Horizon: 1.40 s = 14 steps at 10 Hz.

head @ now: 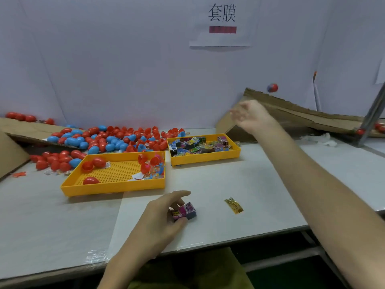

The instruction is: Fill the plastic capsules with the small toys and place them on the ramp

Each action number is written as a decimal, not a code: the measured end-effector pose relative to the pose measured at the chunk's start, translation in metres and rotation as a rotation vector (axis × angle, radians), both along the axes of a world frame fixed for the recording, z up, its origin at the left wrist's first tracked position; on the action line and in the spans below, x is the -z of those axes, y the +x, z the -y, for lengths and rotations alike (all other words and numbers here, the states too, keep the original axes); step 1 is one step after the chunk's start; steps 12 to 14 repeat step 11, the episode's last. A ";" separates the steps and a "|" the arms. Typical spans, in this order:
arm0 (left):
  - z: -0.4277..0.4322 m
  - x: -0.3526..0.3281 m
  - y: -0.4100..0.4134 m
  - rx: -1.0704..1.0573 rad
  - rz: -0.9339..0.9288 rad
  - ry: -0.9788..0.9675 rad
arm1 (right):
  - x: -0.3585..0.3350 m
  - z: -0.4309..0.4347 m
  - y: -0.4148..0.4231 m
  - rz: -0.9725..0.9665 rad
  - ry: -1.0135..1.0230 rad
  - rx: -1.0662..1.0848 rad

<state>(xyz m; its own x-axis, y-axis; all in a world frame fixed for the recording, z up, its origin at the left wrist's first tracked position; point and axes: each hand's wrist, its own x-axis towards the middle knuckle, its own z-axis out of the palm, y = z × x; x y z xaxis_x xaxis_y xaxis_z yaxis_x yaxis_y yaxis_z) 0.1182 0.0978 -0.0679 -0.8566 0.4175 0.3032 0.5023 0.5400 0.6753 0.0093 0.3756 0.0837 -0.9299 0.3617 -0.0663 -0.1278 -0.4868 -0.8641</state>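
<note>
My left hand (164,213) pinches a small purple toy packet (184,211) on the table near its front edge. My right hand (250,115) is stretched out toward the cardboard ramp (302,115) at the right, blurred, fingers spread and holding nothing. A red and blue capsule (272,88) is in the air above the ramp's upper end. Several red and blue capsule halves (108,138) lie heaped at the back left.
A yellow tray (112,188) holds a few red halves and toy bits. A second yellow tray (205,158) is full of toy packets. A yellow wrapper (233,205) lies on the table. Cardboard (12,151) stands at the left; a metal post (373,117) at the right.
</note>
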 end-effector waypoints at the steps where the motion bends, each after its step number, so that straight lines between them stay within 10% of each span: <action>1: 0.003 0.001 -0.002 -0.015 0.074 0.137 | 0.045 0.037 0.038 -0.028 0.488 -0.257; 3: 0.008 0.001 -0.004 -0.059 0.123 0.428 | 0.124 0.088 0.114 -0.181 1.099 -0.693; 4: 0.011 0.000 -0.007 -0.074 0.188 0.497 | 0.130 0.094 0.122 -0.186 1.133 -0.558; 9: 0.010 0.004 -0.008 -0.126 0.227 0.563 | 0.096 0.085 0.022 -0.132 0.941 0.187; 14: 0.011 0.003 -0.009 -0.117 0.221 0.538 | 0.052 0.083 0.001 -0.004 0.934 -0.170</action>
